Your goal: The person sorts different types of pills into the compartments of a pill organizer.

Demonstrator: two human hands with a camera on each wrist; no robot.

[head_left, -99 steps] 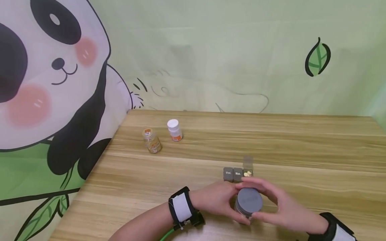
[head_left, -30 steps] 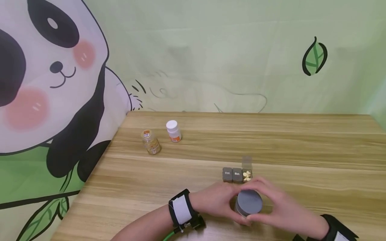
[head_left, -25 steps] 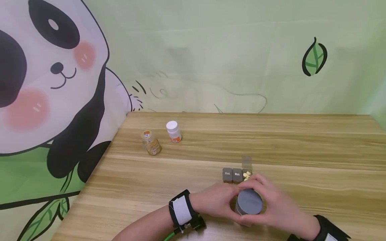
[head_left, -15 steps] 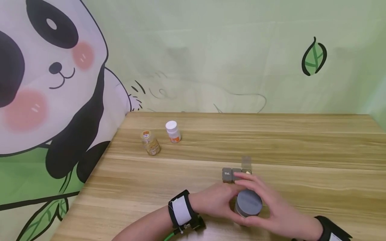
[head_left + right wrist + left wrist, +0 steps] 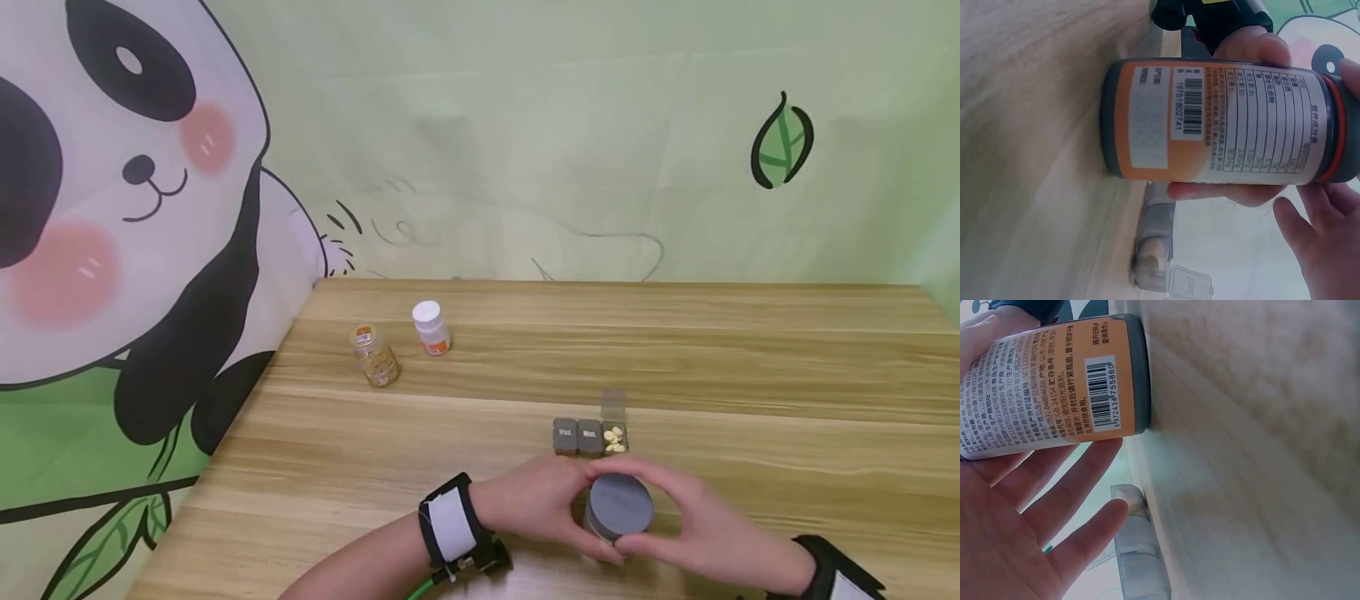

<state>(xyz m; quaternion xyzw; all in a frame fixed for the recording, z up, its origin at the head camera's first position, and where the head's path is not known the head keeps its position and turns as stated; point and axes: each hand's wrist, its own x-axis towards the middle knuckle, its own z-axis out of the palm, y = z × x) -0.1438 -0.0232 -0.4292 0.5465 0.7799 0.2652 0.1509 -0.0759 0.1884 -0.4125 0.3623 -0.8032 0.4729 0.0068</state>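
Note:
A pill bottle with an orange-and-white label (image 5: 1041, 387) stands upright on the table, its dark grey cap (image 5: 620, 504) on top. My left hand (image 5: 536, 504) grips the bottle's body between thumb and fingers. Around the cap curl the thumb and fingers of my right hand (image 5: 697, 521); in the right wrist view the fingers (image 5: 1319, 244) reach the cap end. Just beyond the hands lies a grey pill organizer (image 5: 577, 437) marked "Wed." and "Mon." Its right compartment has the clear lid (image 5: 613, 405) flipped back and holds several pale yellow tablets (image 5: 615, 438).
A clear jar (image 5: 377, 358) with yellowish contents stands at the back left of the wooden table (image 5: 750, 350). Beside it is a white bottle (image 5: 431, 327) with an orange label. A green panda backdrop (image 5: 525, 142) rises behind the table's far edge.
My right hand's fingers have swung back and forth around the cap; half a second ago they covered part of the organizer, and now the tablets show again. The left hand and bottle stay put.

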